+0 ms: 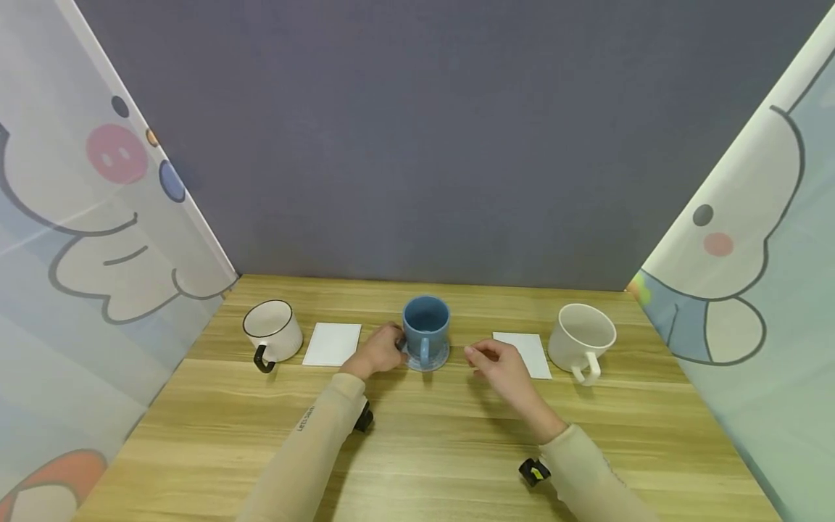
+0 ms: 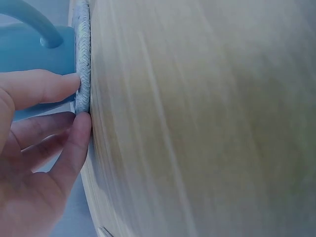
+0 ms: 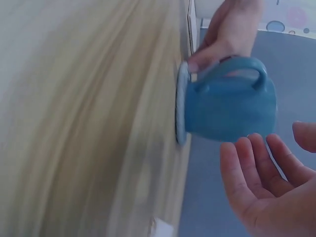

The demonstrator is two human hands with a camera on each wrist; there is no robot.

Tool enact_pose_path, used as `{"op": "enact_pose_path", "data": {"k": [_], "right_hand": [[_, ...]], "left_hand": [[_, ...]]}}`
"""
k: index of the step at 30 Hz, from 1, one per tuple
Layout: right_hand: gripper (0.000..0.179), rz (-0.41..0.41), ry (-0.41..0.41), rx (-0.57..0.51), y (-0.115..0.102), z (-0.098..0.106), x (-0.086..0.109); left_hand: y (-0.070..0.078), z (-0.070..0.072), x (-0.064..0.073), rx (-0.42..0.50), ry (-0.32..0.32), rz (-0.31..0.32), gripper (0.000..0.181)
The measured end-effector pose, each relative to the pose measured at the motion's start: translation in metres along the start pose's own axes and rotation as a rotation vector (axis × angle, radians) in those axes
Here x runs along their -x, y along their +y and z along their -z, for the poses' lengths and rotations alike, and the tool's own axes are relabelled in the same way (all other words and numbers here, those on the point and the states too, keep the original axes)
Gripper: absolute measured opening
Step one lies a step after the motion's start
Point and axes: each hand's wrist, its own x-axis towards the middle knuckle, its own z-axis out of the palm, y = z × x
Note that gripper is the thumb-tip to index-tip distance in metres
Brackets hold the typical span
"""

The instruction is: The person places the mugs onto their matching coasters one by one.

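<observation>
A blue mug [image 1: 438,335] stands upright on a round, pale grey woven coaster [image 1: 435,361], its handle toward me. At the mug's left, my left hand [image 1: 377,353] holds the rim of the coaster [image 2: 84,54] between thumb and fingers; in the left wrist view the thumb tip overlaps the upper edge. My right hand [image 1: 507,371] hovers right of the mug, fingers loosely bent and holding nothing. The right wrist view has its fingertips [image 3: 254,140] close by the side of the mug [image 3: 232,111], palm facing it.
White square pieces lie on the wooden table [image 1: 430,449], one to the left [image 1: 333,344] and one to the right [image 1: 531,355]. A white mug with black handle [image 1: 277,335] stands far left, a plain white mug [image 1: 580,339] far right. A grey panel [image 1: 424,145] rises behind.
</observation>
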Motion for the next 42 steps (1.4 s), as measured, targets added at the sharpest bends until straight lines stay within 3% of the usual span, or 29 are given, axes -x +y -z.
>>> {"op": "enact_pose_path", "data": {"k": [7,17,29,42], "right_hand": [[0.025,0.097,0.064,0.258,-0.009,0.02,0.008],[0.015,0.191,0.113,0.443,-0.014,0.048,0.019],[0.008,0.331,0.239,0.766,-0.017,0.085,0.035],[0.008,0.355,0.345,0.884,-0.003,0.123,0.047]], "left_hand": [[0.0,0.0,0.0,-0.007,-0.002,0.013,0.034],[0.0,-0.002,0.0,-0.003,-0.007,0.023,0.034],[0.002,0.001,0.001,-0.007,-0.015,0.023,0.034],[0.004,0.002,-0.001,-0.016,-0.023,0.036,0.031]]}}
